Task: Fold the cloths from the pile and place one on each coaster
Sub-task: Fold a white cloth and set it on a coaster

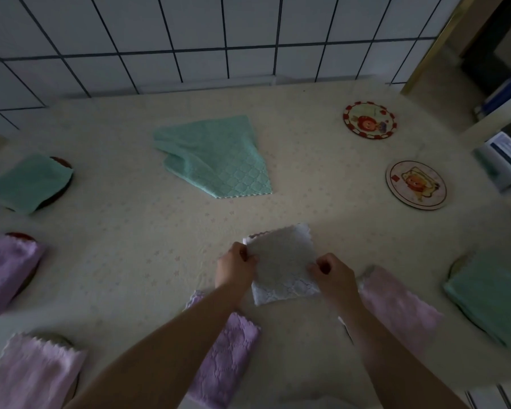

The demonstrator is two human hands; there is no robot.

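Observation:
A white cloth (pixel 281 264), folded into a small square, lies on the table in front of me. My left hand (pixel 236 265) pinches its left edge and my right hand (pixel 334 276) pinches its right edge. A teal cloth (pixel 216 156) lies loosely spread further back. Two bare round coasters, one red-rimmed (pixel 368 120) and one pale (pixel 416 184), sit at the right. Folded cloths rest on coasters at the left: teal (pixel 27 183), purple (pixel 6 270) and pink (pixel 30 373). A folded teal cloth (pixel 493 293) covers a coaster at the right.
A purple cloth (pixel 224 346) lies under my left forearm and a pink cloth (pixel 396 305) beside my right forearm. The table (pixel 130 231) has a pale flowered cover. A tiled wall (pixel 189 39) stands behind it. Boxes (pixel 505 160) sit off the right edge.

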